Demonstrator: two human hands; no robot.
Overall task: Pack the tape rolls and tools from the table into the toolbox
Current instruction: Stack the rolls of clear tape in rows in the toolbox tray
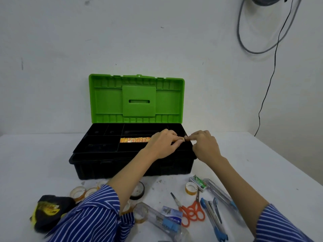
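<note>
**Black toolbox open, both hands at its tray**

Black plastic toolbox (108, 165) is seen open at the table's (35, 154) centre, green lid (138, 98) stood upright vs. the wall (122, 41). An orange-yellow patterned strip (134, 140) is laid in a compartment of the top tray (97, 145). Left hand (161, 144) & right hand (203, 144) are held over the tray's right end, fingertips nearly meeting; a small pale item (181, 140) is pinched by the left hand, too small to identify. Right-hand fingers are curled, index tip at the same item; whether it is gripped can't be told.

Nearer the front edge, unpacked: clear tape rolls (77, 193) at left, a black roll (139, 191) partly hidden by the left forearm, another small roll (191, 188) at right. Orange scissors (190, 212), a blue stapler (212, 215), utility knife (220, 194), staples box (199, 183) & a clear cutter w/ blue slider (160, 219) are laid right of centre. A black-yellow tape measure (50, 210) is set far left. Grey cables (272, 41) are hung on the wall at upper right.
</note>
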